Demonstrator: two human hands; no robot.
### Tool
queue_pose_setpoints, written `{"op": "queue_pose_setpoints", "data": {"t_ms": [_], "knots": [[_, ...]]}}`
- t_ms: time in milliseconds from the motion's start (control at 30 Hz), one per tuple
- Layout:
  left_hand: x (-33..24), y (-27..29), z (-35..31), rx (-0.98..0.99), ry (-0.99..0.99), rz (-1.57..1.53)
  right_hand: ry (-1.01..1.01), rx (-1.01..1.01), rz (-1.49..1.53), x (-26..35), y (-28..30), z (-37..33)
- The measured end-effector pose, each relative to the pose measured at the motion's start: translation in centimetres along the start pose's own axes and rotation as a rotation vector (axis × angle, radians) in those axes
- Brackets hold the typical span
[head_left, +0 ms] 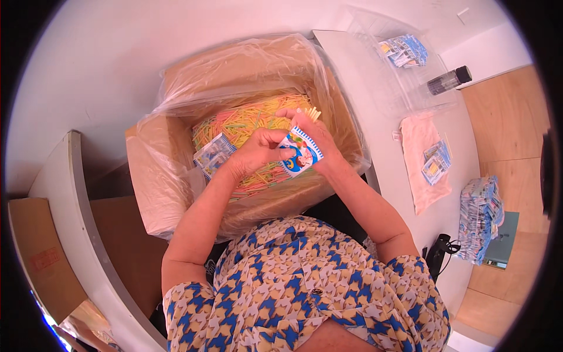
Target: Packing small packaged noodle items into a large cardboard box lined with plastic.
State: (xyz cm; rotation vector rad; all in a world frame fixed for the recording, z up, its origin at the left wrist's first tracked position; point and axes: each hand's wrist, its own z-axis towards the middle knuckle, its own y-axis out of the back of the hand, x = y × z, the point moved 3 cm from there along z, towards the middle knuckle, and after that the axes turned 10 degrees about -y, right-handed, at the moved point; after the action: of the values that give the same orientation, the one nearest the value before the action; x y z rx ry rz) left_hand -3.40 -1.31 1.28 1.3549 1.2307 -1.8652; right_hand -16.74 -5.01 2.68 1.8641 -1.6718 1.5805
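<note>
Blue-and-white glossy film packet (302, 159), above plastic-lined brown cardboard box (157, 167): we see left hand (258, 154) pinching its left side, right hand (324, 142) seemingly closed around slender pale-yellow sticks (314, 114). We judge packet light, slippery, sticks brittle; hold packet by edges.

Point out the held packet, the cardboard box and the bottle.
Packet (304, 154): head view, printed front.
Cardboard box (229, 69): head view, far side.
Bottle (445, 83): head view, middle of its body.

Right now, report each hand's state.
Left hand: closed, pinching the small packet.
Right hand: curled closed, holding yellowish sticks.
</note>
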Motion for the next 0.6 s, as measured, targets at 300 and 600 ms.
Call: {"op": "queue_pose_setpoints", "data": {"t_ms": [300, 600], "knots": [[0.5, 0.6, -0.3, -0.021, -0.049, -0.167, 0.56, -0.292, -0.926, -0.6, 1.7, 1.7], [0.9, 0.6, 0.1, -0.05, -0.041, 0.059, 0.002, 0.034, -0.108, -2.2, 1.4, 0.7]]}}
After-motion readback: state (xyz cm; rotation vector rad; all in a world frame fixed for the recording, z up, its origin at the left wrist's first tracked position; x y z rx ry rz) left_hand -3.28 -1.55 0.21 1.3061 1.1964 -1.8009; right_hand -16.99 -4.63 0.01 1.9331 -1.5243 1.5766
